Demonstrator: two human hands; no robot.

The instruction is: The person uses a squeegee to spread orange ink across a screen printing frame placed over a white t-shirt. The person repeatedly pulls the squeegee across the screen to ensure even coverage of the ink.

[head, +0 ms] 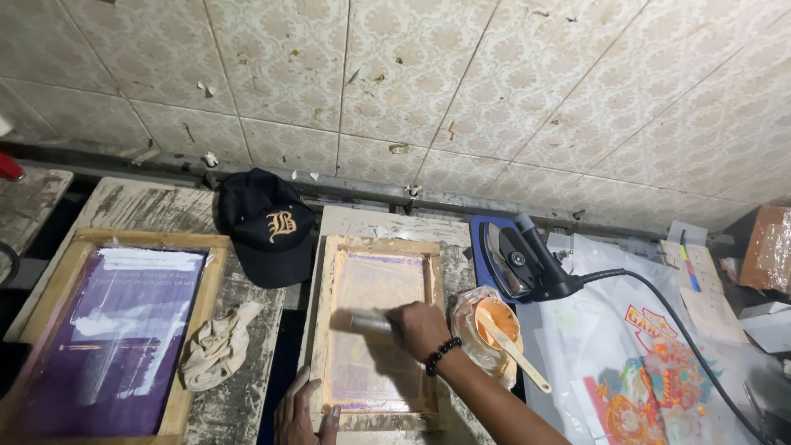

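A small wooden screen-printing frame (pixel 334 272) lies flat on a paint-stained table, its mesh pale orange. My right hand (pixel 420 328) grips a squeegee (pixel 369 323) that lies across the middle of the mesh; it is motion-blurred. A black bead bracelet is on that wrist. My left hand (pixel 303 412) presses flat on the frame's lower left corner at the table's near edge. Just right of the frame sits a bag-lined tub of orange ink (pixel 498 323) with a pale stirring stick (pixel 516 356) in it.
A larger wooden frame (pixel 198 330) with purple mesh lies at left, a crumpled rag (pixel 216 346) beside it. A black cap (pixel 265 227) rests behind. A clothes iron (pixel 519 259) stands on a blue pad, its cord trailing right over clear printed sheets (pixel 651 387). A tiled wall is behind.
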